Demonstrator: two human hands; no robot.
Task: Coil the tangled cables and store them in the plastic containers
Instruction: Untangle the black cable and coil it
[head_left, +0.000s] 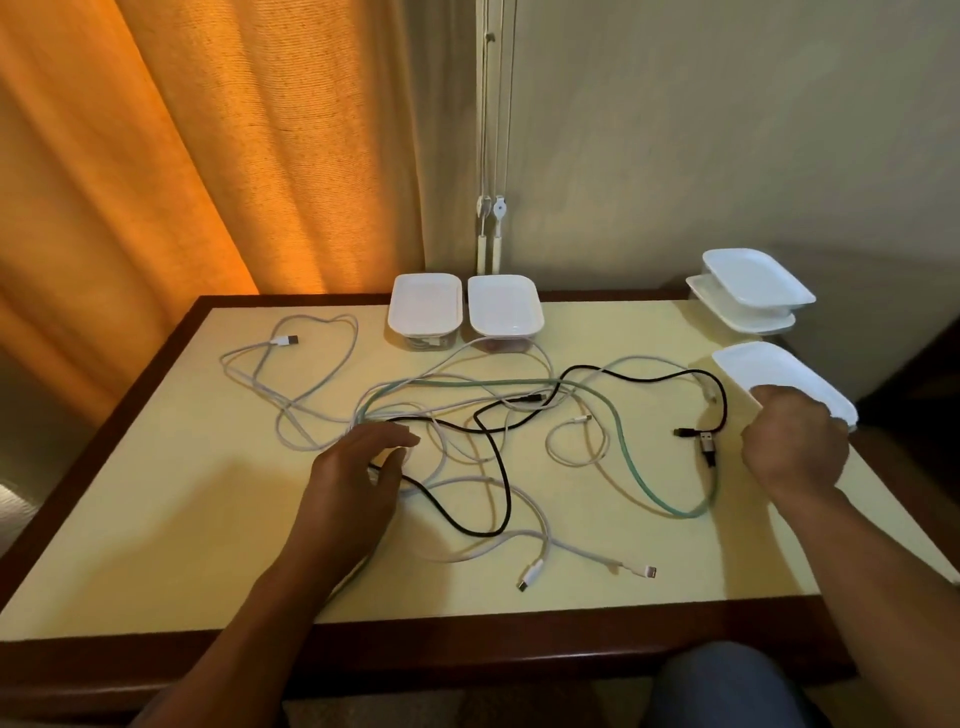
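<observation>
Out across the cream tabletop (156, 519), a sprawl of tangled cables (452, 385): white cables (283, 340), a black cable (503, 483), a mint-green cable (631, 470), all looped over one another. Down on the left of the tangle, the left hand (358, 467), fingers loose and spread. Over by the right edge, the right hand (795, 441), knuckles curled, tight against a white lid (769, 369); impossible to tell whether gripping it. At the back, two lidded plastic containers (425, 306) side by side, and a stack of containers (753, 291) in the far right corner.
</observation>
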